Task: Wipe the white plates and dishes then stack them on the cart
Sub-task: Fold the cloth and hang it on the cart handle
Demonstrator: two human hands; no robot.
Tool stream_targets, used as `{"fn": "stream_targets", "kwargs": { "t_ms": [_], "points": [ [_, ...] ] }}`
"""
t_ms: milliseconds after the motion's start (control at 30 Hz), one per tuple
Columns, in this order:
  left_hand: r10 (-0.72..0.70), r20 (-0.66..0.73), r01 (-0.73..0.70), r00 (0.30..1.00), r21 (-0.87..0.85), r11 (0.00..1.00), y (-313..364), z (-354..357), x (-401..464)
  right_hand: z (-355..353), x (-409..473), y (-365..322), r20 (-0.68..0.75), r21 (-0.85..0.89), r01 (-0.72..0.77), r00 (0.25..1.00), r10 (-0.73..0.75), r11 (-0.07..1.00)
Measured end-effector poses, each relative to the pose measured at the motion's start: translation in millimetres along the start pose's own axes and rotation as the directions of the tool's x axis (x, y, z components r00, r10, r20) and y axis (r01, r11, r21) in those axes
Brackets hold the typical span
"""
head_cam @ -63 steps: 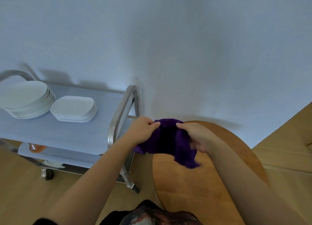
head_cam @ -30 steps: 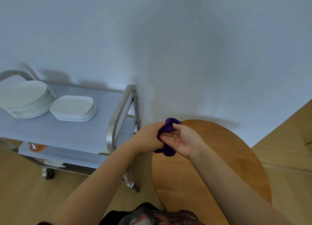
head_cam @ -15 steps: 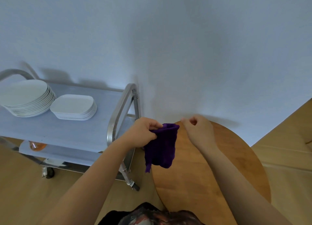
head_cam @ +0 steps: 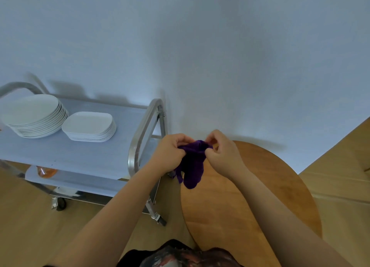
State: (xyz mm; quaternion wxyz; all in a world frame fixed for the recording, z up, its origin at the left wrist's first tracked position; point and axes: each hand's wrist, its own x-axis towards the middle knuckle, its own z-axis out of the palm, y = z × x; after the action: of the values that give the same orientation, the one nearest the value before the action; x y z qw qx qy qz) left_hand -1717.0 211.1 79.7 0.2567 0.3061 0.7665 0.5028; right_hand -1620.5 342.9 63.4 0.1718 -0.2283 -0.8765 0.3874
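Head cam, looking down: I see both hands holding a purple cloth (head_cam: 193, 162) above the near edge of a round wooden table (head_cam: 260, 196). Left hand (head_cam: 170, 152) grips the cloth's top w/ curled fingers; right hand (head_cam: 221, 149) pinches the opposite top corner. Cloth hangs limp between them. Left of the table stands a metal cart (head_cam: 140, 138). On its top shelf: a stack of round white plates (head_cam: 34, 116), and just beside it, nearer the table, a stack of rectangular white dishes (head_cam: 90, 126).
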Motion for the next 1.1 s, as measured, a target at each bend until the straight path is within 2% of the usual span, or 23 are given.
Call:
{"fn": "stream_targets", "kwargs": {
  "t_ms": [67, 133, 200, 333, 467, 533, 600, 667, 700, 733, 800, 833, 867, 900, 933, 967, 1000, 1033, 1100],
  "points": [
    [0.008, -0.023, -0.008, 1.0, -0.007, 1.0, 2.1, -1.3, 0.3, -1.9, 4.3, -1.9, 0.152, 0.112, -0.179, 0.975, 0.161, 0.978],
    [0.001, -0.042, -0.002, 0.999, -0.04, 0.999, 3.7, -1.0, 0.5, 0.3, 5.7, 0.9, 0.317, 0.073, -0.348, 0.897, 0.309, 0.935],
    [-0.018, -0.035, 0.015, 0.999, -0.093, 0.996, 3.8, 0.8, -0.5, 5.7, 4.8, 3.0, 0.399, 0.04, -0.389, 0.851, 0.342, 0.92],
    [-0.064, 0.075, 0.073, 0.995, -0.127, 0.989, 2.0, 0.8, -2.7, 14.9, 1.6, 4.7, 0.392, 0.072, -0.406, 0.851, 0.348, 0.911],
    [-0.143, 0.23, 0.183, 0.963, -0.164, 0.969, -0.1, -13.7, -3.0, 23.2, -7.3, 5.8, 0.364, 0.084, -0.262, 0.906, 0.215, 0.961],
    [-0.165, 0.233, 0.219, 0.958, -0.228, 0.949, 0.0, -19.8, -2.5, 26.4, -9.9, 3.3, 0.325, 0.121, -0.194, 0.935, 0.145, 0.974],
    [-0.188, 0.163, 0.229, 0.969, -0.294, 0.928, 0.1, -24.8, -0.2, 23.9, -7.9, 0.2, 0.238, 0.158, -0.201, 0.958, 0.161, 0.967],
    [-0.215, 0.061, 0.224, 0.975, -0.239, 0.945, -2.3, -30.5, 3.0, 13.0, -2.9, 0.6, 0.146, 0.307, -0.299, 0.953, 0.266, 0.904],
    [-0.221, 0.029, 0.223, 0.975, -0.15, 0.963, -3.7, -33.1, 4.2, 5.1, 0.1, 1.8, 0.155, 0.402, -0.356, 0.934, 0.321, 0.844],
    [-0.218, 0.031, 0.219, 0.976, -0.049, 0.974, -5.1, -34.9, 4.1, -2.6, 2.3, 2.7, 0.223, 0.478, -0.413, 0.911, 0.348, 0.775],
    [-0.2, 0.121, 0.184, 0.972, 0.128, 0.974, -6.3, -34.4, 2.1, -14.8, 5.7, 3.9, 0.429, 0.578, -0.544, 0.837, 0.34, 0.609],
    [-0.187, 0.177, 0.149, 0.966, 0.205, 0.967, -5.8, -32.4, 1.2, -18.4, 6.8, 4.4, 0.499, 0.565, -0.601, 0.795, 0.346, 0.565],
    [-0.17, 0.223, 0.108, 0.96, 0.267, 0.958, -4.2, -29.3, 0.4, -20.3, 8.4, 5.6, 0.518, 0.497, -0.628, 0.768, 0.376, 0.599],
    [-0.15, 0.254, 0.066, 0.955, 0.31, 0.948, -1.7, -25.8, -0.3, -21.0, 9.9, 7.1, 0.484, 0.364, -0.608, 0.77, 0.415, 0.705],
    [-0.127, 0.266, 0.03, 0.956, 0.34, 0.94, 1.3, -22.2, 0.0, -20.8, 11.1, 8.6, 0.405, 0.149, -0.522, 0.807, 0.43, 0.84],
    [-0.101, 0.257, 0.001, 0.961, 0.365, 0.931, 4.4, -18.6, 1.1, -19.0, 11.5, 10.3, 0.329, -0.077, -0.402, 0.854, 0.404, 0.912],
    [-0.075, 0.231, -0.021, 0.97, 0.386, 0.922, 7.5, -14.7, 2.2, -14.3, 10.8, 12.2, 0.265, -0.235, -0.314, 0.89, 0.371, 0.92],
    [-0.049, 0.197, -0.035, 0.979, 0.399, 0.916, 10.3, -11.0, 3.3, -8.4, 8.3, 13.4, 0.211, -0.301, -0.277, 0.914, 0.347, 0.912],
    [-0.004, 0.138, -0.051, 0.99, 0.394, 0.918, 14.2, -4.8, 4.3, 3.3, 1.5, 15.3, 0.206, -0.23, -0.307, 0.912, 0.355, 0.923]
  ]
}}
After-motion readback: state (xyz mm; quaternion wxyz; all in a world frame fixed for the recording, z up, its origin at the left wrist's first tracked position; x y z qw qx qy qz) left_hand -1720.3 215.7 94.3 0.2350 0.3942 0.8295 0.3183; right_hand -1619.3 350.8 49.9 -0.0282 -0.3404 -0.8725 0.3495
